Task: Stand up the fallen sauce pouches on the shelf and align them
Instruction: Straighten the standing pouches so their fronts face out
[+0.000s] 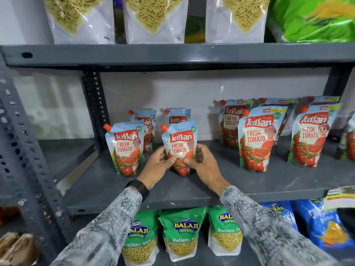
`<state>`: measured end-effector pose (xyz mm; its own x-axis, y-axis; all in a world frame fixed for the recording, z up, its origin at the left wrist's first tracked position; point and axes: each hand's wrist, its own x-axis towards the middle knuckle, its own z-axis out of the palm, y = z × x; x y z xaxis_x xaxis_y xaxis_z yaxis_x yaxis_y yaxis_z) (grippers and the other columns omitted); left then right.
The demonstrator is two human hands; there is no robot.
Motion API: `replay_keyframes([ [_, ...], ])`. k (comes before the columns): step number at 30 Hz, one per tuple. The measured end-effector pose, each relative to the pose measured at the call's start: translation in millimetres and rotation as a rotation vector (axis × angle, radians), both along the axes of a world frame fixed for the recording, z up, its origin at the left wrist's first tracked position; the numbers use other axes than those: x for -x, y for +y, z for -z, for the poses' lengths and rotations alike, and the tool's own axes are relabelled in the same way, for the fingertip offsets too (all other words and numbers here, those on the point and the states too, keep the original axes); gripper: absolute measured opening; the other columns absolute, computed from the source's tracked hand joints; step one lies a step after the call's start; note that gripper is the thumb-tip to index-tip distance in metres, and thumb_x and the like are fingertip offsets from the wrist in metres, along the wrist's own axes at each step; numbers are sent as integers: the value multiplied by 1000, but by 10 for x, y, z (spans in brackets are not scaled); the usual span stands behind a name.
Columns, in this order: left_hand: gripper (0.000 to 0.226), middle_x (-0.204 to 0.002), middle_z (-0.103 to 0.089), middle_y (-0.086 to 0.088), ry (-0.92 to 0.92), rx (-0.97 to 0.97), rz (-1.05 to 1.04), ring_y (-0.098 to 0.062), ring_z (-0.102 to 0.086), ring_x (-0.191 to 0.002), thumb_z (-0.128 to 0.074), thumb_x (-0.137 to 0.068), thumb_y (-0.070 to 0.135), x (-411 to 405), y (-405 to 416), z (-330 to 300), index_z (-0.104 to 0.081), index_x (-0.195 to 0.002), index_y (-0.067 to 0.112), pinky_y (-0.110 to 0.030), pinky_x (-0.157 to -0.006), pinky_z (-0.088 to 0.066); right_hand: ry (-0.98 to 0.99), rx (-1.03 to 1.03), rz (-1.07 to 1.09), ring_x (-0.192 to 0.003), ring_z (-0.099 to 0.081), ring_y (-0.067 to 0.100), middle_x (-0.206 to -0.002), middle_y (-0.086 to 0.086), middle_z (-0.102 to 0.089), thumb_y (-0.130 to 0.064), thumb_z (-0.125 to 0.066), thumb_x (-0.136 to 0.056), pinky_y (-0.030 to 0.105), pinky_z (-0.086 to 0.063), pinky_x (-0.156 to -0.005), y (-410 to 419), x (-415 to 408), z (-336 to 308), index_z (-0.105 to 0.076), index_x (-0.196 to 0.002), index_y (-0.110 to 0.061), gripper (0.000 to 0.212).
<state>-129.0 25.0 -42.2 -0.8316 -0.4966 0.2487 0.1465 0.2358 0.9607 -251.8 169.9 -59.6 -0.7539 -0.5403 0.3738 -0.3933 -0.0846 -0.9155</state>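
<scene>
My left hand (160, 163) and my right hand (199, 160) were both clasped around the lower half of one small Kissan ketchup pouch (179, 148), thumbs pressed on its printed front and the other fingers curled behind, so that I could square its base on the grey metal shelf (172, 191) without squeezing the soft top. I held it low because, as I judged it, a pouch like this tips from the bottom. It stood upright, orange spout to the upper left, label facing me. Just to the left of that pouch stood its twin (127, 149), also upright and facing out; I judged I was matching the held one to that front line. Behind the held pouch two more small pouches (163, 123) made a back row. Well to the right of it, the large Kissan pouches (257, 141) stood in their own group, some leaning a little. None lay flat that I could see. Below the held pouch, on the next shelf down, sat green Balaji sev bags (184, 235); above it, white bags of sev (155, 18).
</scene>
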Motion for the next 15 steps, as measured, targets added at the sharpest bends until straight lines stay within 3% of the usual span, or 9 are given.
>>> replay_keyframes([
  [2,46,-118,-74,4,6,-32,-32,-17,-71,-113,-71,-94,10,-54,-19,11,-58,-134,28,-39,-98,-57,-23,5,7,-111,-68,20,-122,1,-68,-18,-86,-84,45,-58,-100,62,-71,-21,-54,-139,-21,63],
  [4,51,-114,-76,4,25,-62,-95,-12,-73,-107,-75,-91,16,-182,-54,14,-58,-138,28,-35,-92,-59,0,-1,123,-112,-64,18,-125,1,-64,-29,-85,-84,38,-55,-98,139,-171,-26,-53,-140,-23,65],
  [6,45,-110,-78,2,62,-73,-176,-11,-74,-101,-76,-90,16,-378,-122,35,-64,-131,28,-32,-87,-61,56,70,247,-98,-63,12,-109,-3,-66,-34,-83,-83,26,-54,-85,195,-334,-40,-60,-122,-28,45],
  [8,31,-99,-80,-4,162,-111,-297,-12,-76,-87,-74,-89,9,-656,-240,62,-73,-114,28,-26,-75,-63,59,147,194,-77,-63,3,-88,-10,-70,-35,-78,-82,19,-54,-69,133,-563,-83,-64,-100,-32,23],
  [10,24,-91,-80,-7,268,-94,-512,-15,-76,-76,-72,-89,6,-917,-392,65,-75,-101,26,-23,-64,-62,36,106,20,-71,-64,3,-79,-11,-71,-32,-77,-82,27,-60,-63,-49,-768,-106,-67,-93,-33,14],
  [12,25,-97,-77,-5,261,-11,-703,-20,-74,-87,-71,-90,9,-1097,-614,67,-71,-109,25,-26,-73,-59,8,-6,-171,-83,-69,10,-90,-11,-69,-31,-79,-85,33,-64,-72,-362,-950,-125,-68,-107,-34,25],
  [15,58,-127,-59,-3,125,-3,-581,-18,-59,-113,-72,-92,9,-1145,-864,41,-48,-143,22,-28,-91,-48,4,-69,-223,-112,-65,9,-122,-10,-63,-22,-82,-85,29,-56,-95,-912,-1066,-132,-50,-143,-25,66],
])
